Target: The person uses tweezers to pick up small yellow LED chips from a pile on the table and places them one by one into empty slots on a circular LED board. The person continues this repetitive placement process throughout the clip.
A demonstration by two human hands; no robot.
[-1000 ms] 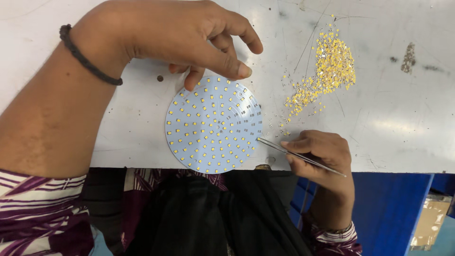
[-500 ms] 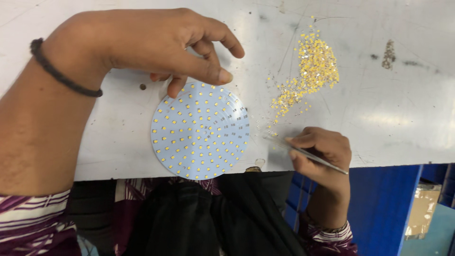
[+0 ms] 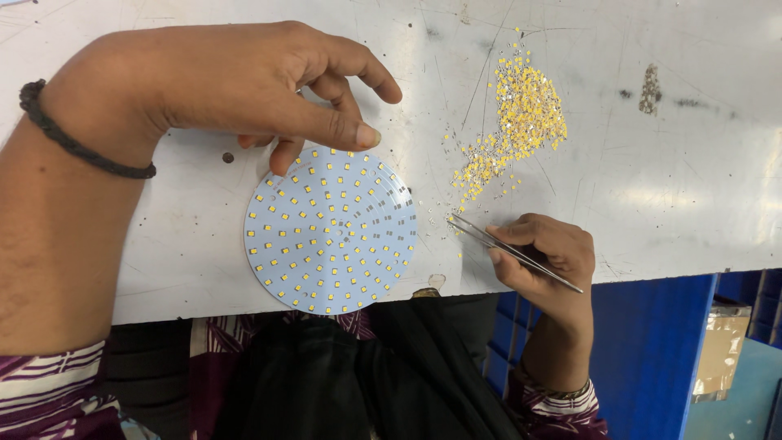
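Note:
A round white circuit disc (image 3: 331,230) dotted with small yellow chips lies on the grey worktable (image 3: 668,187) near its front edge. My left hand (image 3: 252,81) rests at the disc's far rim, thumb and a fingertip touching it, other fingers spread. A dark cord bracelet (image 3: 77,140) circles that wrist. My right hand (image 3: 544,254) pinches metal tweezers (image 3: 505,248), whose tips point left toward scattered chips just right of the disc. A heap of loose yellow chips (image 3: 521,122) lies beyond the tweezers.
The table's front edge runs just below the disc, which slightly overhangs it. Dark clothing and a patterned purple garment (image 3: 326,375) fill the space beneath. A blue panel (image 3: 652,350) and a brown taped box (image 3: 721,346) stand at lower right.
The view has shifted a little. My right hand has carried the tweezers slightly left and up, toward the loose chips beside the disc. My left hand stays on the disc's far rim.

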